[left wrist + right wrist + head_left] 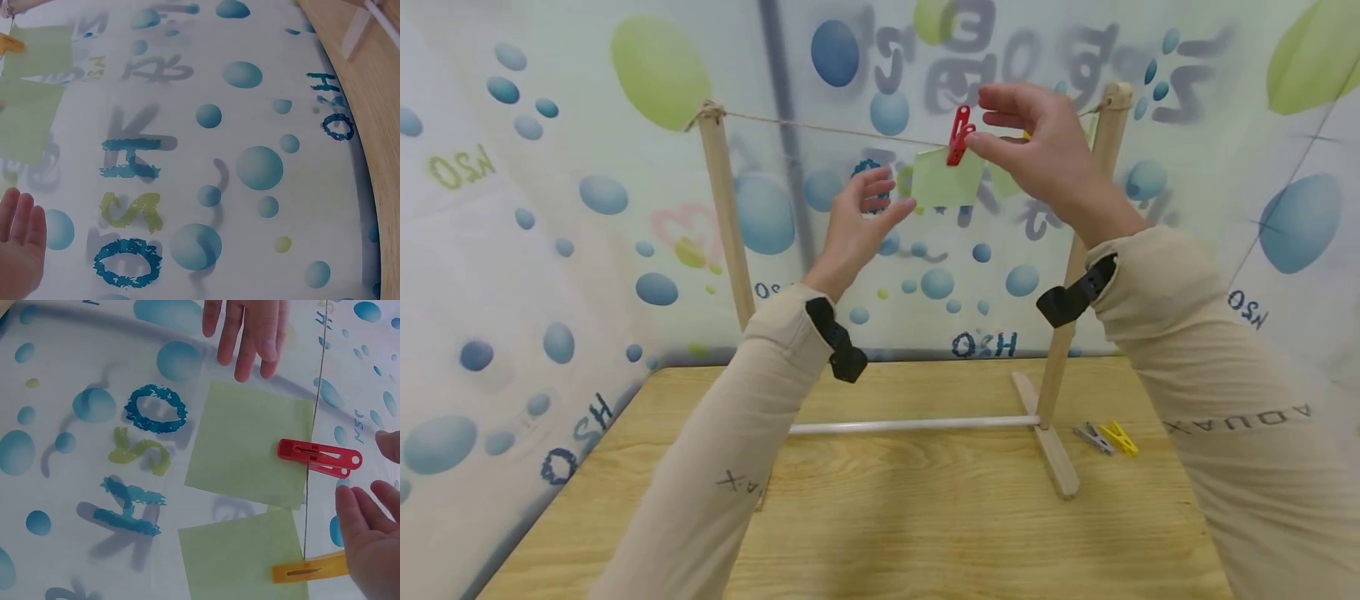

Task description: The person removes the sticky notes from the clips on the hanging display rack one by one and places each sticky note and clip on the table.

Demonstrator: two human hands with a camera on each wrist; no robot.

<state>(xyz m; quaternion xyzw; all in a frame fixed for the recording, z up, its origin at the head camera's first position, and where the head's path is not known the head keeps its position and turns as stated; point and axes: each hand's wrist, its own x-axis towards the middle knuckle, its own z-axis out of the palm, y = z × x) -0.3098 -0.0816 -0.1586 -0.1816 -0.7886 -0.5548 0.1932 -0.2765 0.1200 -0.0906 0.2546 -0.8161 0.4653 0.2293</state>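
On my feed, the green paper square hangs below the string, its top edge caught by a red clothespin that sits astride the string. Next along the string, a second green sheet hangs from a yellow clothespin, which is partly hidden by fingers. The right hand is beside the string near the red clothespin's handles, thumb and fingers spread; the right wrist view shows me a gap there, so it holds nothing. The left hand is lower than the string, by the square's free edge, fingers extended and empty; whether a fingertip brushes the paper I cannot tell.

I judge the paper feather-light, limp and easily creased, apt to swing at a touch, so I'd pinch it gently by a side edge. The clothespin looks like smooth, stiff plastic; I'd squeeze only its handle ends, above the string.
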